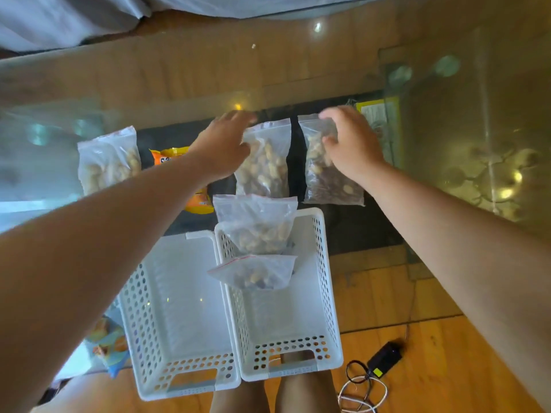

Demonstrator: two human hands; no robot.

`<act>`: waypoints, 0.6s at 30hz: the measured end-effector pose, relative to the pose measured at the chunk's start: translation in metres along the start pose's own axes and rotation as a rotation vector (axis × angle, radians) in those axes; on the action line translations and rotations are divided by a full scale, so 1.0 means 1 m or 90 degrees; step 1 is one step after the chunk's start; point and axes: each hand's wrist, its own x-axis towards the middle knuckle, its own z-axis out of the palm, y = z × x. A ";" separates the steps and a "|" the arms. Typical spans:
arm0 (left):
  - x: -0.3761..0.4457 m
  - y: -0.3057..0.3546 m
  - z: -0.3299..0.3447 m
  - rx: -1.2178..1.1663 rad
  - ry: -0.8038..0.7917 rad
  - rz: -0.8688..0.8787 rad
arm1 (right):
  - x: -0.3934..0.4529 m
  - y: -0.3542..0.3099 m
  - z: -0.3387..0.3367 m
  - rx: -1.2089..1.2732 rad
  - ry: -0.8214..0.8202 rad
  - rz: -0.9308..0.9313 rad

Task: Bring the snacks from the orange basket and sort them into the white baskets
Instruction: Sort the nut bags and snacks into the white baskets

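Observation:
Two white baskets stand side by side on the glass table near me. The left basket (134, 296) holds nothing. In the right basket (329, 293) lie two clear zip bags of nuts, one (256, 225) leaning over the far rim and one (256, 271) below it. Beyond the baskets, my right hand (350, 144) grips the top of a zip bag of mixed nuts (331, 183). My left hand (223, 144) reaches with stretched fingers over the top left corner of a zip bag of peanuts (265, 165). The orange basket is out of view.
Another zip bag of peanuts (107, 162) lies at the left, and an orange snack packet (198, 201) sits under my left forearm. A yellow packet (377, 111) lies behind my right hand, a blue packet (110, 347) near the left basket. Cables and an adapter (384, 357) lie on the floor.

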 end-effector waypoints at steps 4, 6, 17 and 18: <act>0.026 -0.004 0.006 0.067 -0.067 -0.039 | 0.026 0.006 0.001 -0.153 -0.062 0.061; 0.031 0.000 0.009 0.078 -0.072 -0.054 | 0.027 0.008 -0.001 -0.174 -0.035 0.064; -0.002 0.024 -0.007 0.110 0.105 -0.029 | -0.009 0.008 -0.036 -0.036 -0.001 0.064; -0.010 0.027 -0.010 0.122 0.131 -0.008 | -0.017 0.007 -0.042 -0.011 -0.003 0.067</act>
